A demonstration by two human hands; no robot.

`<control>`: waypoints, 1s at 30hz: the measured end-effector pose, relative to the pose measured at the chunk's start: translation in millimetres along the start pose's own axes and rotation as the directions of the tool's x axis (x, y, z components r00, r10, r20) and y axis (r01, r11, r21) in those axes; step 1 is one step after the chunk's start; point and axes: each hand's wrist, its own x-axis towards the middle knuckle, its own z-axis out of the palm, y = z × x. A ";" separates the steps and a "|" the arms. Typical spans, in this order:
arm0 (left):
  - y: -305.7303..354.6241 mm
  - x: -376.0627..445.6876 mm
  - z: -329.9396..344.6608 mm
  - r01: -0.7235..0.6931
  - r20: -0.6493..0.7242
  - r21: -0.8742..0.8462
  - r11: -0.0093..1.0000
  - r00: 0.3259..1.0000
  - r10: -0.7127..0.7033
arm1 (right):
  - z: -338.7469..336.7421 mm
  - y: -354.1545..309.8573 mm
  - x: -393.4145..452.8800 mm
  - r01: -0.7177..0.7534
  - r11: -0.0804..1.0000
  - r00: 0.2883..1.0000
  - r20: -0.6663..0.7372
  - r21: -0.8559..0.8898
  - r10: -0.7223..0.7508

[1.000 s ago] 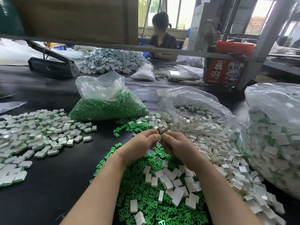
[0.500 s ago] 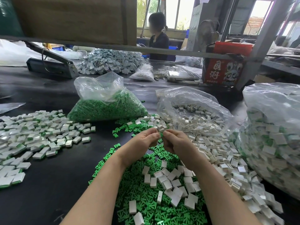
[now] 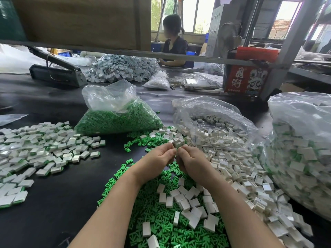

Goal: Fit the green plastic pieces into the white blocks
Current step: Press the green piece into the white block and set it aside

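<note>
- I see the black bench (image 3: 53,221) loaded with stock: a big clear sack of finished blocks (image 3: 304,158) far right, showing white with green inside.
- A spread of assembled pieces (image 3: 41,149) lies to my left, so much is done.
- Plenty remains: a bag of green plastic pieces (image 3: 118,120), an open bag of white blocks (image 3: 215,129), and loose green pieces (image 3: 152,212) under my wrists.
- My left hand (image 3: 157,158) and right hand (image 3: 191,160) meet fingertip to fingertip, pinching something small, probably one block with its insert; it's hidden.
</note>
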 end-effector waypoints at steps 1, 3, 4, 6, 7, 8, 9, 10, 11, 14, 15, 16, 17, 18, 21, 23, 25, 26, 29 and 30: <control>0.3 0.1 -0.7 0.003 0.002 0.012 1.000 1.000 -0.003 | 0.1 0.8 0.7 0.002 1.000 1.000 -0.002 0.005 -0.002; 0.5 0.9 -1.9 0.008 0.012 0.029 1.000 1.000 -0.009 | -0.2 1.9 1.7 0.005 1.000 1.000 -0.001 0.014 -0.005; 0.5 1.1 -2.1 0.010 0.021 0.029 1.000 1.000 -0.010 | -0.8 2.6 1.9 0.002 1.000 1.000 0.005 0.022 -0.002; 1.2 1.5 -1.8 0.024 0.041 0.013 1.000 0.999 -0.025 | -2.6 3.6 1.7 -0.014 0.998 0.999 0.032 0.057 0.013; 0.7 1.9 -1.5 0.028 0.052 0.010 1.000 0.998 -0.029 | -3.3 4.2 1.4 -0.023 0.996 0.999 0.045 0.081 0.020; -0.7 2.7 -1.7 0.025 0.063 0.015 1.000 0.998 -0.026 | -3.9 4.5 1.2 -0.031 0.995 0.998 0.055 0.100 0.025; -2.4 3.5 -1.9 0.025 0.071 0.025 0.999 0.997 -0.026 | -4.6 4.6 1.1 -0.036 0.993 0.998 0.062 0.110 0.029; -3.6 3.5 -2.0 0.025 0.079 0.031 0.999 0.997 -0.027 | -5.2 4.6 1.0 -0.039 0.993 0.997 0.068 0.109 0.031; -4.3 3.2 -2.3 0.024 0.089 0.030 0.999 0.996 -0.026 | -5.6 4.5 1.2 -0.040 0.994 0.997 0.073 0.100 0.033; -5.1 3.2 -2.8 0.020 0.123 0.003 1.000 0.992 -0.020 | -8.1 3.8 1.1 -0.047 0.996 0.995 0.092 0.080 0.040; -4.9 3.0 -2.7 0.024 0.131 -0.013 1.000 0.991 -0.023 | -9.1 3.4 1.0 -0.051 0.995 0.994 0.098 0.087 0.042; -4.9 2.8 -2.4 0.030 0.135 -0.031 0.999 0.991 -0.025 | -10.2 2.8 0.5 -0.052 0.994 0.994 0.103 0.099 0.042; -5.3 2.8 -2.3 0.036 0.137 -0.051 0.998 0.990 -0.029 | -11.1 2.3 0.0 -0.053 0.993 0.994 0.105 0.109 0.041; -5.9 3.0 -2.4 0.041 0.142 -0.073 0.996 0.989 -0.030 | -11.4 1.9 -0.4 -0.054 0.991 0.994 0.105 0.119 0.041; -8.3 3.0 -2.8 0.050 0.147 -0.118 0.992 0.989 -0.032 | -10.4 1.0 -1.3 -0.050 0.988 0.994 0.108 0.148 0.034; -10.7 3.7 -3.4 0.039 0.110 -0.101 0.994 0.994 -0.027 | -9.3 0.3 -1.4 -0.030 0.989 0.995 0.101 0.145 0.016; -12.9 4.0 -3.7 0.024 0.054 -0.114 0.993 0.998 -0.018 | -8.7 0.5 -2.0 -0.008 0.988 0.996 0.090 0.154 -0.006; -13.4 4.1 -3.8 0.017 0.037 -0.130 0.991 0.999 -0.012 | -8.8 0.9 -2.4 -0.010 0.983 0.996 0.086 0.182 -0.006; -11.5 3.6 -2.3 -0.015 0.027 -0.171 0.985 0.999 0.020 | -9.5 2.1 -3.1 -0.027 0.959 0.997 0.073 0.284 0.006; -10.5 3.7 -2.0 -0.014 0.024 -0.194 0.981 1.000 0.019 | -9.5 2.4 -3.0 -0.035 0.951 0.998 0.068 0.306 0.015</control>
